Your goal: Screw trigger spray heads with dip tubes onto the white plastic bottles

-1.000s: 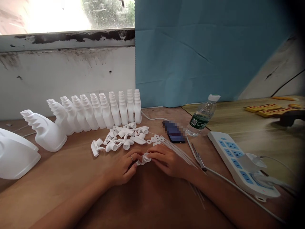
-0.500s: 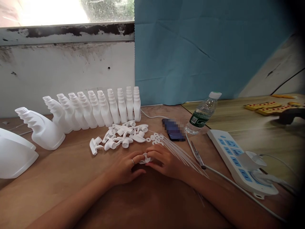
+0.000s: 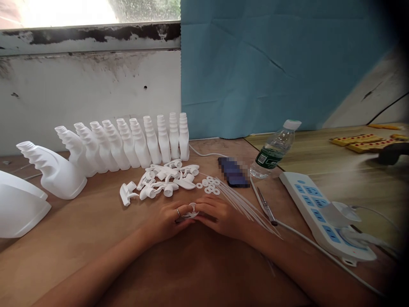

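My left hand (image 3: 168, 221) and my right hand (image 3: 220, 217) meet at the middle of the brown table (image 3: 96, 238), fingers pinched together on one small white spray-nozzle part (image 3: 191, 211). A ring shows on the left hand. Just beyond the hands lies a heap of white trigger spray heads (image 3: 162, 181), a few small white washers (image 3: 209, 185) and a bundle of thin white dip tubes (image 3: 243, 204). A row of several white spray bottles (image 3: 128, 143) without caps stands behind the heap.
A phone (image 3: 233, 172), a water bottle (image 3: 275, 149) and scissors (image 3: 266, 209) lie to the right. A white and blue power strip (image 3: 319, 213) with a plugged adapter sits further right. A large white plastic piece (image 3: 19, 204) is at the left edge.
Both hands have slid slightly toward me with the nozzle part, closing tighter round it and turning it. The camera has tipped a little upward.
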### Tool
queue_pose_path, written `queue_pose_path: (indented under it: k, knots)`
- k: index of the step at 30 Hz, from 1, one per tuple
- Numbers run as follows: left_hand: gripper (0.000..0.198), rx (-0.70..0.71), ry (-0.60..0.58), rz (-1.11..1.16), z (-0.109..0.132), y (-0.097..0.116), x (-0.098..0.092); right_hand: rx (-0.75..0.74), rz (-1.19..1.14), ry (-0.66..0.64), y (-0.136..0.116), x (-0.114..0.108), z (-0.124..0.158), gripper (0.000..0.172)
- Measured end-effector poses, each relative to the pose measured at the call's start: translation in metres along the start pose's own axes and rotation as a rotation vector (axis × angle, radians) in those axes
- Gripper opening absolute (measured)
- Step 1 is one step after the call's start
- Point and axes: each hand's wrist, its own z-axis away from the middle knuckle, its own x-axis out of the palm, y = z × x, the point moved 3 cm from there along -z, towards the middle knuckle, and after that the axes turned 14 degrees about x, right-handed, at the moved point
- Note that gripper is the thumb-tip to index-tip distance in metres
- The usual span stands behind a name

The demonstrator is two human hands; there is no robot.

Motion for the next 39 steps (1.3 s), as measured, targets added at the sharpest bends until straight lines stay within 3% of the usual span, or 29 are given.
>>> queue_pose_path:
  k: [7, 11, 13, 16, 19, 22, 27, 31, 35, 39]
  knots:
    - [0.023, 0.064, 0.025, -0.049, -0.002, 0.004, 0.0, -0.034, 0.041, -0.019, -0.003, 0.0, -0.003, 0.014]
    - [0.016, -0.021, 0.012, -0.037, 0.0, 0.004, 0.003, 0.01, -0.047, -0.108, 0.005, -0.016, -0.005, 0.017]
    - [0.017, -0.072, 0.003, -0.03, 0.001, 0.003, 0.004, 0.121, -0.052, -0.076, 0.017, -0.034, -0.005, 0.024]
    - [0.031, -0.115, 0.02, -0.01, 0.002, 0.003, 0.004, 0.44, 0.085, 0.012, 0.047, -0.062, -0.004, 0.021]
    - [0.033, -0.119, 0.001, 0.019, 0.0, 0.005, 0.003, 0.577, 0.385, -0.084, 0.072, -0.077, 0.0, 0.021]
    - [0.029, -0.094, 0.0, 0.015, -0.002, 0.008, 0.0, 0.644, 0.453, -0.192, 0.088, -0.075, 0.005, 0.014]
    - [0.027, -0.056, 0.027, -0.023, -0.003, 0.011, -0.003, 0.648, 0.295, -0.204, 0.091, -0.065, 0.006, 0.024]
    - [0.026, -0.101, -0.021, -0.016, -0.002, 0.011, -0.004, 0.693, 0.148, -0.094, 0.085, -0.073, 0.002, 0.024]
    - [0.041, -0.183, -0.031, 0.044, 0.0, 0.011, 0.0, 0.76, -0.42, 0.11, 0.078, -0.09, -0.001, 0.023]
    - [0.043, -0.19, 0.029, 0.152, -0.002, 0.013, 0.006, 0.691, -0.985, 0.284, 0.069, -0.095, -0.005, 0.027]
